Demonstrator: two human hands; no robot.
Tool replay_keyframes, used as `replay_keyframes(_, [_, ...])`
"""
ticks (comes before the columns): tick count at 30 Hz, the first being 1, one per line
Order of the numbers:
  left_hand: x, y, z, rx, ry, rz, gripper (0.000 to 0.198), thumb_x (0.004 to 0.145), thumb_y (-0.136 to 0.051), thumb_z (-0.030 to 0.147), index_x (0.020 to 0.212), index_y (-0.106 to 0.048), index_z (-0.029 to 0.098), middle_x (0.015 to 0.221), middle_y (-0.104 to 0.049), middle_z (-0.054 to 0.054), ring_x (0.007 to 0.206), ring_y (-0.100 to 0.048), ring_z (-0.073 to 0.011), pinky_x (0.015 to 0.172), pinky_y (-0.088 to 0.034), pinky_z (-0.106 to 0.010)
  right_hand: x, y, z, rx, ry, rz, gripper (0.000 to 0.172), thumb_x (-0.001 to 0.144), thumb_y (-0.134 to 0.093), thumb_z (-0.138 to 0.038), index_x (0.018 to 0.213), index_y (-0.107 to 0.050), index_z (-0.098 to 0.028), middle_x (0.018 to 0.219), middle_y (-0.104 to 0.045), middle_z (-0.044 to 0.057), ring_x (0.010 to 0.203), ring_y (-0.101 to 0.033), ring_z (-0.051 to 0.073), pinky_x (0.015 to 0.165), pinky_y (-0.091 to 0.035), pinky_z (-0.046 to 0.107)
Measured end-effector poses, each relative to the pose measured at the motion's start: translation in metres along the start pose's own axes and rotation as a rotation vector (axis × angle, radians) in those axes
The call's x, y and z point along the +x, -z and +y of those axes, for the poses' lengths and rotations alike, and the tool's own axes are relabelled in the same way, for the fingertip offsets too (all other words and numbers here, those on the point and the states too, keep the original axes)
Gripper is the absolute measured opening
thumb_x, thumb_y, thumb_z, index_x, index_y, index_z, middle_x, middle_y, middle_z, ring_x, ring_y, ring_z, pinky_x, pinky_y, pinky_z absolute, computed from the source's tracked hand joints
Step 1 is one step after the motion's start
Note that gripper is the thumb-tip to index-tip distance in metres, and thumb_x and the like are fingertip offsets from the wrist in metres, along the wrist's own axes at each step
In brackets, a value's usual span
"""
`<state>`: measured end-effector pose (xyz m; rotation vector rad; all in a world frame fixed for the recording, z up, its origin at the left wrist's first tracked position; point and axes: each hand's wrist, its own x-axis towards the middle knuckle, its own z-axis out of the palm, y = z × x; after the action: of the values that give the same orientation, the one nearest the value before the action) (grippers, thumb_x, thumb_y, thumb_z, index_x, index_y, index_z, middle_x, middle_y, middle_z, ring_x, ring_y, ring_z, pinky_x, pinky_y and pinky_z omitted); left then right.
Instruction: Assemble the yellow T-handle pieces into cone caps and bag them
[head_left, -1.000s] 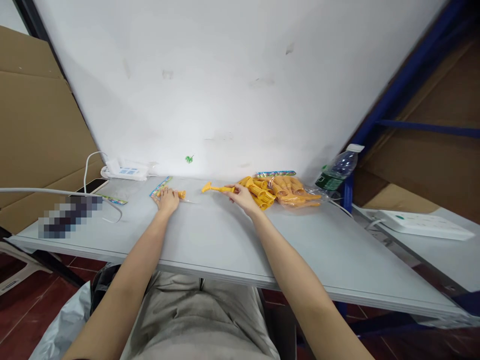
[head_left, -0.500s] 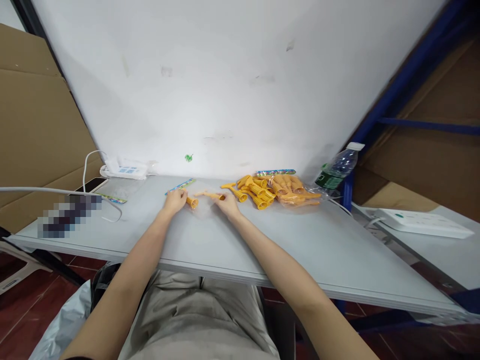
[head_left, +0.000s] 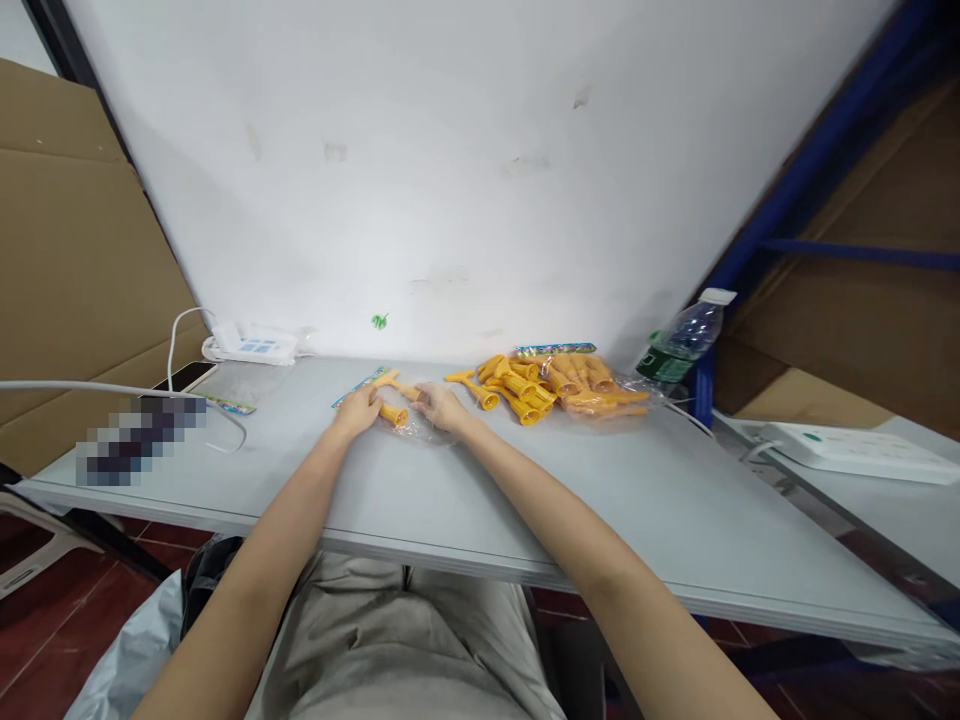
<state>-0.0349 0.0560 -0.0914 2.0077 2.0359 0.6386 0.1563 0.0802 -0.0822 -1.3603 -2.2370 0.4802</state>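
My left hand is closed on the left side of a clear plastic bag with a coloured strip along its top. A yellow horn-shaped piece lies in the bag, next to my left fingers. My right hand is closed round the wide end of a second yellow piece, whose narrow end points left over the bag. To the right lies a pile of loose yellow pieces. Beside it is a filled clear bag of similar pieces.
A plastic bottle leans near the blue post at the right. A white power strip sits beyond it. At the left are a phone, a white cable and a white packet; cardboard stands beside the table.
My right hand has moved left, bringing the yellow piece in it over the bag near my left hand. The camera view has shifted slightly.
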Motion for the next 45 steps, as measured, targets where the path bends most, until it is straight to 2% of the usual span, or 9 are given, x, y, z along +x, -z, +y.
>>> replay_keyframes(5, [0.001, 0.000, -0.001, 0.059, 0.005, -0.001, 0.045, 0.093, -0.035, 0.027, 0.133, -0.054, 0.024, 0.147, -0.047, -0.005, 0.138, -0.040, -0.0218, 0.113, -0.032, -0.042, 0.021, -0.006, -0.007, 0.104, -0.076, 0.025, 0.025, 0.079, -0.063, -0.011, 0.104, -0.069, -0.011, 0.088, -0.072, 0.007, 0.079, -0.065, 0.016, 0.076, -0.049, 0.026])
replay_keyframes(9, [0.002, 0.001, -0.004, 0.096, 0.091, 0.019, 0.047, 0.094, -0.031, 0.029, 0.136, -0.051, 0.025, 0.151, -0.040, -0.006, 0.142, -0.033, -0.0243, 0.115, -0.025, -0.054, 0.030, -0.005, -0.010, 0.148, -0.145, 0.048, 0.027, 0.077, -0.064, -0.011, 0.103, -0.070, -0.011, 0.095, -0.073, 0.009, 0.088, -0.067, 0.018, 0.077, -0.049, 0.025])
replay_keyframes(15, [0.003, 0.007, -0.008, 0.115, 0.211, 0.061, 0.050, 0.092, -0.030, 0.027, 0.137, -0.050, 0.026, 0.153, -0.038, -0.006, 0.142, -0.033, -0.0258, 0.115, -0.021, -0.058, 0.042, 0.029, -0.006, 0.062, -0.273, 0.067, 0.026, 0.075, -0.055, -0.007, 0.093, -0.073, -0.012, 0.092, -0.074, 0.011, 0.090, -0.068, 0.021, 0.079, -0.049, 0.027])
replay_keyframes(20, [0.004, 0.008, -0.007, 0.113, 0.271, 0.090, 0.051, 0.091, -0.029, 0.024, 0.137, -0.050, 0.025, 0.152, -0.039, -0.009, 0.140, -0.036, -0.0259, 0.116, -0.021, -0.056, 0.028, 0.062, 0.002, -0.228, -0.459, 0.082, 0.032, 0.077, -0.056, -0.012, 0.105, -0.071, -0.012, 0.107, -0.071, 0.017, 0.100, -0.067, 0.028, 0.081, -0.049, 0.034])
replay_keyframes(25, [0.003, 0.007, -0.006, 0.109, 0.300, 0.133, 0.050, 0.089, -0.032, 0.019, 0.134, -0.052, 0.021, 0.146, -0.046, -0.013, 0.137, -0.040, -0.0277, 0.116, -0.020, -0.055, 0.001, 0.058, 0.009, -0.394, -0.587, -0.007, 0.036, 0.081, -0.058, -0.013, 0.115, -0.066, -0.007, 0.114, -0.066, 0.025, 0.111, -0.062, 0.034, 0.090, -0.045, 0.043])
replay_keyframes(32, [0.005, 0.009, -0.008, 0.128, 0.324, 0.128, 0.049, 0.084, -0.038, 0.014, 0.129, -0.057, 0.020, 0.142, -0.051, -0.012, 0.135, -0.043, -0.0284, 0.116, -0.021, -0.056, -0.016, 0.041, 0.022, -0.213, -0.365, -0.004, 0.041, 0.098, -0.035, -0.032, 0.106, -0.069, -0.011, 0.105, -0.071, 0.016, 0.096, -0.066, 0.023, 0.080, -0.046, 0.027])
replay_keyframes(36, [0.005, 0.011, -0.010, 0.135, 0.312, 0.126, 0.046, 0.087, -0.036, 0.016, 0.125, -0.061, 0.020, 0.138, -0.055, -0.013, 0.133, -0.045, -0.0281, 0.116, -0.022, -0.055, -0.018, 0.028, 0.033, -0.204, -0.142, 0.048, 0.041, 0.096, -0.032, -0.015, 0.125, -0.061, -0.015, 0.123, -0.063, 0.013, 0.110, -0.058, 0.019, 0.092, -0.041, 0.026])
replay_keyframes(40, [0.003, 0.011, -0.010, 0.140, 0.295, 0.129, 0.046, 0.089, -0.033, 0.018, 0.126, -0.059, 0.017, 0.140, -0.053, -0.014, 0.133, -0.045, -0.0290, 0.115, -0.024, -0.056, -0.021, 0.018, 0.040, -0.289, -0.064, 0.031, 0.050, 0.087, -0.040, -0.006, 0.130, -0.059, -0.026, 0.145, -0.047, 0.007, 0.130, -0.042, 0.024, 0.103, -0.032, 0.037])
replay_keyframes(45, [0.002, 0.011, -0.010, 0.156, 0.269, 0.154, 0.043, 0.088, -0.035, 0.020, 0.120, -0.062, 0.014, 0.133, -0.058, -0.017, 0.128, -0.050, -0.0298, 0.112, -0.028, -0.053, -0.024, 0.024, 0.033, -0.421, -0.017, 0.041, 0.037, 0.084, -0.041, -0.005, 0.108, -0.065, -0.016, 0.125, -0.061, 0.013, 0.126, -0.043, 0.026, 0.105, -0.026, 0.043])
